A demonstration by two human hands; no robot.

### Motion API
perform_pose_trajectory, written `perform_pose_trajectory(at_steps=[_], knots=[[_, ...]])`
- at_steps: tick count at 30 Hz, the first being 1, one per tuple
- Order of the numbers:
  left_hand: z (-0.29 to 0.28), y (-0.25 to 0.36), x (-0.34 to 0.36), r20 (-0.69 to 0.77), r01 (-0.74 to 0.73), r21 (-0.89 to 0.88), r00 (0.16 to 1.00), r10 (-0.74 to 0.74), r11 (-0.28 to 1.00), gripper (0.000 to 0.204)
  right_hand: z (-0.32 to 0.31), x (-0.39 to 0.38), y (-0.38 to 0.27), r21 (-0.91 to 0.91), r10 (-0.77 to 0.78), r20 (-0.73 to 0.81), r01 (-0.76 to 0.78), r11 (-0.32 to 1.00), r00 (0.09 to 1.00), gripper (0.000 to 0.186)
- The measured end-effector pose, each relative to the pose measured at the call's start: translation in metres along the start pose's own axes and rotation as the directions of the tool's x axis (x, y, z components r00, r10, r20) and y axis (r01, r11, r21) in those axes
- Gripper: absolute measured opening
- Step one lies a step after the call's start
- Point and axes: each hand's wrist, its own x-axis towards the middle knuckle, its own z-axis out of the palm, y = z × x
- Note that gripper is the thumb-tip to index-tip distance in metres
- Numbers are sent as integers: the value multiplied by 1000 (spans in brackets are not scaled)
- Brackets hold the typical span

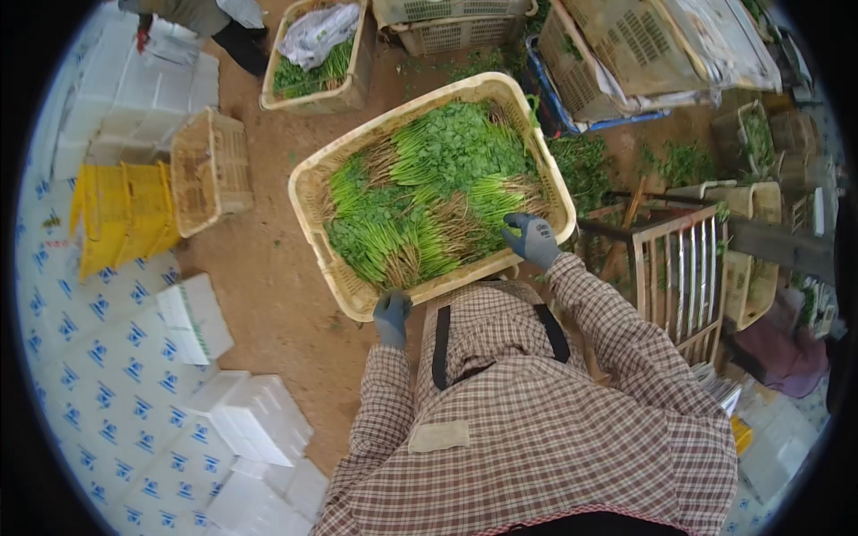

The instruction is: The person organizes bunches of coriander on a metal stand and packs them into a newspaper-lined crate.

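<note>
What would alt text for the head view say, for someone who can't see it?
A cream crate loaded with leafy greens, with the gloved left hand and right hand at its near rim. Yellow crates and white boxes stand to the left; another person partly shows at upper left.

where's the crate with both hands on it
In the head view, the crate of greens is in the upper middle, the left hand and right hand at its near rim.

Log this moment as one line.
Cream crate: holds leafy greens | left hand: gloved, at near left corner | right hand: gloved, at near rim, right | yellow crate: farther left
</note>
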Motion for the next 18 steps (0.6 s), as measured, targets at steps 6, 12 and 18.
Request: perform_pose_trajectory(at_steps=[6,12,18], knots=[[119,2,114,369,441,-303,872,-323,845,49,6,73,-39,-453,-37,155,104,886,987,46],[203,63,183,-27,422,-689,798,-602,590,57,53,234,-122,-492,-397,234,460,739,888,43],[211,78,185,2,323,-870,758,-652,373,57,127,307,-158,-679,-298,304,425,598,905,51]])
